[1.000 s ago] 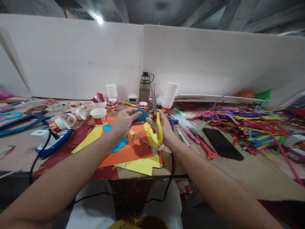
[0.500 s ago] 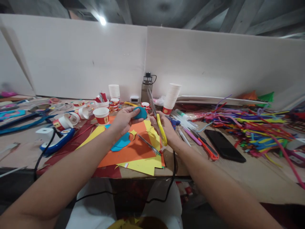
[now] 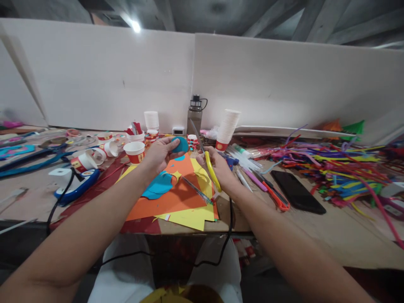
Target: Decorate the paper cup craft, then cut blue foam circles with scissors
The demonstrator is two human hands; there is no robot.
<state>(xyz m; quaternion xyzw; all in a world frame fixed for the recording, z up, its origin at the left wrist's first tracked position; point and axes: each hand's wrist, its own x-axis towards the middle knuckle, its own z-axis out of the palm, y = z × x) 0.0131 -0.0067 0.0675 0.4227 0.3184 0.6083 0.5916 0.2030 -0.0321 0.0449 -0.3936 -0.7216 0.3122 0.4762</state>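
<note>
Pinched in my left hand (image 3: 160,153) is a rounded blue paper piece (image 3: 180,145), raised above the table. My right hand (image 3: 219,166) is closed round the yellow handles of a pair of scissors (image 3: 212,170). The blades point up and to the left, apart from the blue piece. Beneath my hands lie orange paper (image 3: 151,209), yellow paper (image 3: 186,219) and a larger blue paper piece (image 3: 158,185). A small yellow paper scrap (image 3: 177,175) and a pen (image 3: 196,190) rest on the orange sheet.
A paper cup (image 3: 134,152) stands left of the sheets, near a blue-and-white power strip (image 3: 77,185). Behind are a bottle (image 3: 195,115) and stacked cups (image 3: 227,129). To the right lie a black phone (image 3: 297,192), a red cutter (image 3: 279,198) and colourful pipe cleaners (image 3: 341,162).
My left hand has moved slightly left with the blue piece, away from the scissors. The scissors have tilted further left. A small blue scrap now shows on the orange paper below the piece.
</note>
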